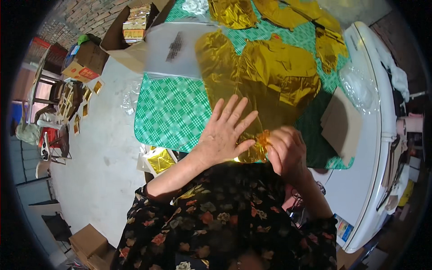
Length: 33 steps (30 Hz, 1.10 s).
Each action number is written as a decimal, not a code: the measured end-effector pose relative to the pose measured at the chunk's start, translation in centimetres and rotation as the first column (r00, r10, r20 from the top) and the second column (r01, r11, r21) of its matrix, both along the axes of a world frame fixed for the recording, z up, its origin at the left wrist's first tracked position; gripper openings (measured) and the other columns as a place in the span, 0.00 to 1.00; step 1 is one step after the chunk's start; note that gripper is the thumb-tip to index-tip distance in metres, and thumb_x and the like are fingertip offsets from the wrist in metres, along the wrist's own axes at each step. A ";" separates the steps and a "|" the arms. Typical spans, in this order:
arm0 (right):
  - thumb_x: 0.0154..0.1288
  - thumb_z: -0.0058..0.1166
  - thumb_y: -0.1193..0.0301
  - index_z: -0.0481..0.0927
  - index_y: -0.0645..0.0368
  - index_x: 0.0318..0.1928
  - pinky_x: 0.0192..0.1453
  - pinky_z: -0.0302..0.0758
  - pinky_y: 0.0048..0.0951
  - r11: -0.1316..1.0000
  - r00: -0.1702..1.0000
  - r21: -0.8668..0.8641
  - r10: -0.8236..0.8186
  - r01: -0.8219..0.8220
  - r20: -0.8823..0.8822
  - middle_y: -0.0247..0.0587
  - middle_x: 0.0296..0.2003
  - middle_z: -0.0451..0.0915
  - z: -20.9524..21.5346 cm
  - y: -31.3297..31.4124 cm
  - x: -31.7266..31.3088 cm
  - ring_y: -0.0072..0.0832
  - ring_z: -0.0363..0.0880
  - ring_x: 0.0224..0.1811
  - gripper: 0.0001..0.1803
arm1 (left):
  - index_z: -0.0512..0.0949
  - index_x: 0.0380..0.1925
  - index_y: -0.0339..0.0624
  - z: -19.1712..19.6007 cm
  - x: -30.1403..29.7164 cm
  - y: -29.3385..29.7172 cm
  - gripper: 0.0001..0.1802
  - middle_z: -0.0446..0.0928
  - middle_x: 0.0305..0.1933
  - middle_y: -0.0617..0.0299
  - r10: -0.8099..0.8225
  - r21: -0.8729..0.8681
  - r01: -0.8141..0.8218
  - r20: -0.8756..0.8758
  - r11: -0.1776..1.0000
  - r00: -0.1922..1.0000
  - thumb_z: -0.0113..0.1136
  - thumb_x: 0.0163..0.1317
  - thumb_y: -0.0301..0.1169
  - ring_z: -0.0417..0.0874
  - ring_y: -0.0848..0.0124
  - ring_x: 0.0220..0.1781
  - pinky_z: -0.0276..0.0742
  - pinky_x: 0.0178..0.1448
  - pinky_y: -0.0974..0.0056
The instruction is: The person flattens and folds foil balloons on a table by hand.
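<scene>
A large crinkled gold foil sheet (265, 76) lies spread on a table with a green checked cloth (173, 112). My left hand (225, 132) rests flat with fingers spread on the sheet's near part, pressing it down. My right hand (285, 150) pinches the near crumpled corner of the gold foil at the table's front edge, fingers closed on it. More gold foil pieces (234, 13) lie at the far end of the table.
A clear plastic bag (175, 49) lies at the table's far left. Cardboard pieces (339, 123) sit to the right. A white appliance (373, 148) stands right of the table. Open cardboard boxes (130, 31) and small gold items lie on the floor left.
</scene>
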State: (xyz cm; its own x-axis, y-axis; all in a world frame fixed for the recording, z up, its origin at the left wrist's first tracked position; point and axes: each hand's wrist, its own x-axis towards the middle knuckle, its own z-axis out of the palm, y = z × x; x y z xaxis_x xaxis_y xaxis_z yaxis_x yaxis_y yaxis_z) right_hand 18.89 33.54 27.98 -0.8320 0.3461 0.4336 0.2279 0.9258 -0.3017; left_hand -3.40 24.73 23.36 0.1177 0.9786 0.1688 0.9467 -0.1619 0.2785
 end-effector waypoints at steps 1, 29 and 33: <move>0.63 0.61 0.74 0.82 0.62 0.52 0.65 0.75 0.51 0.999 0.999 -0.012 -0.037 0.037 0.038 0.51 0.53 0.80 1.2 0.6 -1.7 0.51 0.78 0.57 0.17 | 0.62 0.81 0.53 -0.1 0.0 -0.1 0.41 0.53 0.86 0.46 0.013 0.008 -0.013 -0.004 1.000 1.000 0.42 0.77 0.63 0.46 0.47 0.88 0.36 0.88 0.40; 0.84 0.41 0.53 0.59 0.55 0.81 0.85 0.46 0.58 0.861 0.850 0.478 -0.375 0.172 0.370 0.49 0.82 0.56 -5.7 19.5 -13.0 0.43 0.50 0.86 0.34 | 0.55 0.84 0.59 -0.3 -0.5 -0.6 0.43 0.47 0.88 0.48 0.001 -0.095 -0.007 -0.054 0.995 0.999 0.36 0.77 0.68 0.39 0.46 0.90 0.31 0.89 0.39; 0.84 0.41 0.53 0.59 0.52 0.82 0.84 0.44 0.56 0.916 0.852 0.363 -0.323 0.172 0.412 0.46 0.83 0.54 -6.4 18.2 -12.4 0.41 0.47 0.87 0.34 | 0.55 0.84 0.59 -0.1 -0.2 -0.2 0.44 0.48 0.88 0.48 -0.004 -0.069 0.002 -0.029 0.998 1.000 0.39 0.76 0.67 0.41 0.46 0.90 0.32 0.89 0.39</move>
